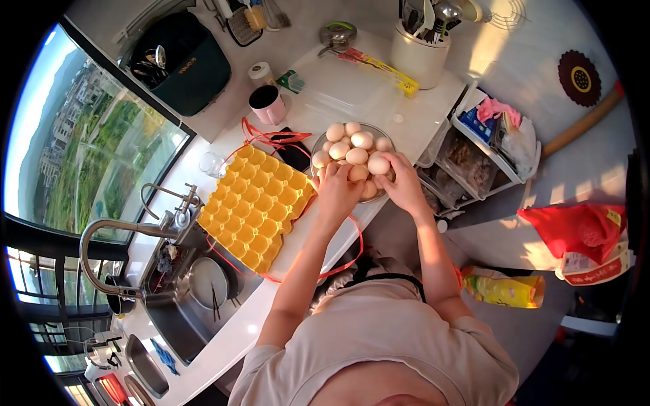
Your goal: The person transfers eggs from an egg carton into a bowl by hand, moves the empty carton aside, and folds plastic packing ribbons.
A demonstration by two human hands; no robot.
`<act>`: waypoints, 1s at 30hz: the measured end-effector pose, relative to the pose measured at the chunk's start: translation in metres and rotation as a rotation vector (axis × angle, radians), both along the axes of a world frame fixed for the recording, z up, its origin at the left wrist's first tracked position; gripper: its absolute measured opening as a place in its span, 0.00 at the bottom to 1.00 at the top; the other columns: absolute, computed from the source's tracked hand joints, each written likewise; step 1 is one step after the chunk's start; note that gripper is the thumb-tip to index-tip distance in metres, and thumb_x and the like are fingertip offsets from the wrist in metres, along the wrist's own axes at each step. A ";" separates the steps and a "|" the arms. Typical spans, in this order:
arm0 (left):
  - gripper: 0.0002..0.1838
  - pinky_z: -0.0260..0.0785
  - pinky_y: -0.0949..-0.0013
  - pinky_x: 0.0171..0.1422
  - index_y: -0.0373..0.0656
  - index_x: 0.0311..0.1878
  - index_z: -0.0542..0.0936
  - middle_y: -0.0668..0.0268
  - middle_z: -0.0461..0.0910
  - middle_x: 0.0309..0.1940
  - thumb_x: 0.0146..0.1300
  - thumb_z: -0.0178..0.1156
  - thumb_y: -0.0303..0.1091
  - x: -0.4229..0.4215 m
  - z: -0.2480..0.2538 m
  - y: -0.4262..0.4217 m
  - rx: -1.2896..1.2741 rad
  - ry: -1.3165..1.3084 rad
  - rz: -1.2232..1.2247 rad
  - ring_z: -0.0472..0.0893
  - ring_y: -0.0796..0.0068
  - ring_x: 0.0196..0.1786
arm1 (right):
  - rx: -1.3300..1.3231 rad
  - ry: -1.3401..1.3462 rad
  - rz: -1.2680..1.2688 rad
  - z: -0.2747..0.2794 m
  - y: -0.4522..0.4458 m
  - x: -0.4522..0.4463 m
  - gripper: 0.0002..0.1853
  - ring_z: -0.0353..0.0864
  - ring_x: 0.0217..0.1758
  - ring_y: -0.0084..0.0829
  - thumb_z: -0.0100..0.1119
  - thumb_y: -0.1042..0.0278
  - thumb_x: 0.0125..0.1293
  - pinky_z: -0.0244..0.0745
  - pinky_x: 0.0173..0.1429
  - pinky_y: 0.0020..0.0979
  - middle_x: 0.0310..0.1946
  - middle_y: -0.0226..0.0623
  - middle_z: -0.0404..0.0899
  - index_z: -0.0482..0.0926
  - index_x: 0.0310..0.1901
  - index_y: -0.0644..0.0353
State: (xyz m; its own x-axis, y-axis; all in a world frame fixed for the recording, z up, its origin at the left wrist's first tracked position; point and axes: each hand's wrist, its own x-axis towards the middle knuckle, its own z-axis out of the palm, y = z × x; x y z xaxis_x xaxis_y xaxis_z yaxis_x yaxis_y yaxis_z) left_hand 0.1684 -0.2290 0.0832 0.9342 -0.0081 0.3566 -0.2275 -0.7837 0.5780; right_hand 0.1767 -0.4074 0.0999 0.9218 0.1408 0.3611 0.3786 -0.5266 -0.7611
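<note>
Eggs [357, 156] sit in a bowl [376, 128], likely against rolling; right hand [404, 184] clasps one, left hand [337, 193] touches near ones, closure unclear.

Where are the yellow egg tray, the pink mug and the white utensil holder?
Yellow egg tray [255, 208]: head view, middle of its cupped surface.
Pink mug [270, 114]: head view, its outer wall below the rim.
White utensil holder [418, 59]: head view, middle of its outer side.

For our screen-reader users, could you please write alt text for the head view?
A person's left hand and right hand touch eggs piled in a round bowl on a white counter. A yellow egg tray sits between bowl and sink.
</note>
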 end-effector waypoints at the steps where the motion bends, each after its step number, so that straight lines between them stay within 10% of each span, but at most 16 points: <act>1: 0.21 0.59 0.47 0.57 0.44 0.48 0.82 0.61 0.79 0.44 0.51 0.68 0.41 0.001 -0.001 -0.002 0.008 -0.004 0.004 0.74 0.57 0.54 | 0.004 0.012 0.005 0.003 -0.001 0.002 0.22 0.76 0.55 0.50 0.66 0.74 0.58 0.74 0.58 0.41 0.51 0.47 0.76 0.74 0.54 0.65; 30: 0.17 0.64 0.59 0.56 0.44 0.52 0.82 0.61 0.80 0.46 0.61 0.65 0.37 -0.013 -0.012 0.046 -0.242 -0.027 0.237 0.78 0.62 0.49 | -0.104 -0.316 0.097 -0.019 0.069 0.034 0.24 0.75 0.57 0.41 0.67 0.71 0.55 0.65 0.62 0.42 0.54 0.38 0.78 0.74 0.55 0.59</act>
State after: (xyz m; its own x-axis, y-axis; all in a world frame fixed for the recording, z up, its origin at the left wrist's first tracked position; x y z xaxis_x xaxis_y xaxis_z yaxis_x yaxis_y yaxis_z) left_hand 0.1552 -0.1835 0.0714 0.8901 0.2962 0.3463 -0.0732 -0.6572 0.7501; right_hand 0.2102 -0.3379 0.0805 0.7471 0.2739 0.6057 0.6393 -0.5454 -0.5420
